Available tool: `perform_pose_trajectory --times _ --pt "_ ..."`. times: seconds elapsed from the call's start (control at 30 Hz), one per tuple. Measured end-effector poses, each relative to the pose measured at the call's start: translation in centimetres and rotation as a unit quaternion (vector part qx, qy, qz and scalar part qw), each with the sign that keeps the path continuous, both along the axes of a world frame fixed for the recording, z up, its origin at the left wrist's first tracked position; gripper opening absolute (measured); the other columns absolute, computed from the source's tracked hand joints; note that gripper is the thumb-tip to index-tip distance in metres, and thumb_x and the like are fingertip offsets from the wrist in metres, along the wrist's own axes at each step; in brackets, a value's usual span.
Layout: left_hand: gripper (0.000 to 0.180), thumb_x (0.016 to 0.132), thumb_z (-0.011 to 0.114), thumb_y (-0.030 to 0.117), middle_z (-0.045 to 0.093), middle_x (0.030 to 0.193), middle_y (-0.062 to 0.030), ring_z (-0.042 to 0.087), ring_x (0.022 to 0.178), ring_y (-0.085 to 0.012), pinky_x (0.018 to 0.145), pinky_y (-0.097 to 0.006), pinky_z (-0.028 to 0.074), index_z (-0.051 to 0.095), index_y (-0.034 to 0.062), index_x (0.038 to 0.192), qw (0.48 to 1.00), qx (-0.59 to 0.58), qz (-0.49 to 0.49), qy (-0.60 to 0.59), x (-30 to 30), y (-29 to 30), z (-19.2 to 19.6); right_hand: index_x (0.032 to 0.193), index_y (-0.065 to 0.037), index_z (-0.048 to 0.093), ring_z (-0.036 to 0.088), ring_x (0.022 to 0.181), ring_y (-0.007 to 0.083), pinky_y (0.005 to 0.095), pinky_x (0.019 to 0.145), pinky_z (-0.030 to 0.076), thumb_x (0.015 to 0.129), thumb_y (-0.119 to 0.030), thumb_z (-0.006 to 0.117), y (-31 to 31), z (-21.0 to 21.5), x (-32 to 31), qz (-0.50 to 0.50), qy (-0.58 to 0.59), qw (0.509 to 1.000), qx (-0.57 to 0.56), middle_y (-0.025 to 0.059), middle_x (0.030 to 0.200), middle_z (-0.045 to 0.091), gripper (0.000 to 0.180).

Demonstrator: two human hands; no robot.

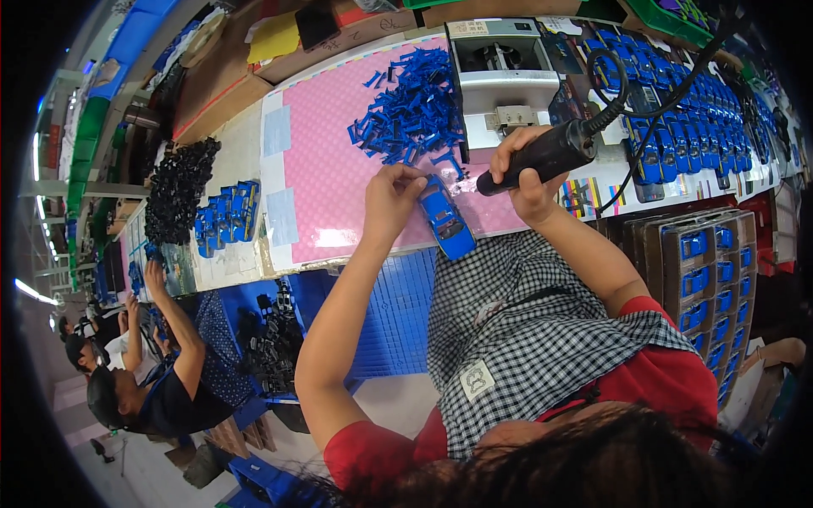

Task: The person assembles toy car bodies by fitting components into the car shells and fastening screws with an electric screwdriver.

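My left hand (pixel 391 199) rests its fingertips on a blue toy car body (pixel 447 220) that lies on the pink mat (pixel 326 169) at the bench's near edge. My right hand (pixel 523 173) grips a black electric screwdriver (pixel 542 157), its tip pointing left toward the car, a little to the right of it. A coiled black cable (pixel 622 85) runs from the tool's back end. A heap of small blue plastic parts (pixel 411 110) lies on the mat just beyond both hands.
A grey bench machine (pixel 500 76) stands behind the parts. Rows of blue car bodies (pixel 703 110) fill the right side, with trays of them (pixel 707 271) lower right. Black parts (pixel 174 190) and blue cars (pixel 227 216) lie left. Other people work at lower left (pixel 152 372).
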State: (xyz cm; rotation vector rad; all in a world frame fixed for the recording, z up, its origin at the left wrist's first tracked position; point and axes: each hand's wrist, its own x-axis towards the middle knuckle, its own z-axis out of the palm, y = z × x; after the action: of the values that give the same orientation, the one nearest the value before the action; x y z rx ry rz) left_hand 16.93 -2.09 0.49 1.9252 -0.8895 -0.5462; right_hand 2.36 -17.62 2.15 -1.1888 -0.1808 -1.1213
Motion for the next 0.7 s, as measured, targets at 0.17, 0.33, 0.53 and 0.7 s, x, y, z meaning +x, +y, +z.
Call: perform_pose_trajectory --times 0.17,0.33,0.53,0.7 --pt "0.013 0.079 0.066 0.006 0.060 0.090 -0.0062 0.056 0.073 -0.0139 0.065 -0.026 0.045 0.066 0.0024 0.092 0.997 -0.020 0.033 -0.071 -1.7 0.8 0.2 0.102 -0.004 0.043 0.053 0.058 0.0136 0.0247 0.052 0.045 0.080 -0.030 0.069 0.5 0.6 -0.9 0.000 0.002 1.000 0.017 0.0080 0.073 0.053 0.042" --pt "0.023 0.081 0.064 0.007 0.059 0.093 -0.0084 0.057 0.077 -0.0178 0.065 -0.024 0.045 0.063 0.0057 0.105 0.963 -0.132 0.098 -0.214 -6.5 1.5 3.4 0.098 -0.011 0.038 0.046 0.056 0.0146 0.0287 0.055 0.042 0.078 -0.055 0.063 0.7 2.9 -3.9 -0.001 0.025 0.999 0.043 0.0065 0.072 0.045 0.055" --pt "0.024 0.092 0.055 0.015 0.058 0.093 -0.0078 0.055 0.074 -0.0128 0.065 -0.023 0.046 0.058 -0.0011 0.110 0.957 -0.170 0.070 0.223 -14.1 3.5 2.2 0.098 -0.012 0.038 0.045 0.050 0.0127 0.0290 0.054 0.042 0.076 -0.066 0.057 2.0 6.0 -7.2 0.017 -0.024 0.997 0.072 0.0031 0.072 0.045 0.061" --pt "0.030 0.096 0.047 0.020 0.060 0.090 -0.0084 0.056 0.072 -0.0115 0.064 -0.023 0.048 0.058 -0.0039 0.110 0.879 -0.193 0.042 0.433 -16.4 3.0 1.8 0.100 -0.011 0.037 0.050 0.056 0.0139 0.0296 0.057 0.044 0.078 -0.062 0.058 2.4 6.6 -9.3 0.074 -0.045 0.993 0.081 0.0041 0.075 0.047 0.060"
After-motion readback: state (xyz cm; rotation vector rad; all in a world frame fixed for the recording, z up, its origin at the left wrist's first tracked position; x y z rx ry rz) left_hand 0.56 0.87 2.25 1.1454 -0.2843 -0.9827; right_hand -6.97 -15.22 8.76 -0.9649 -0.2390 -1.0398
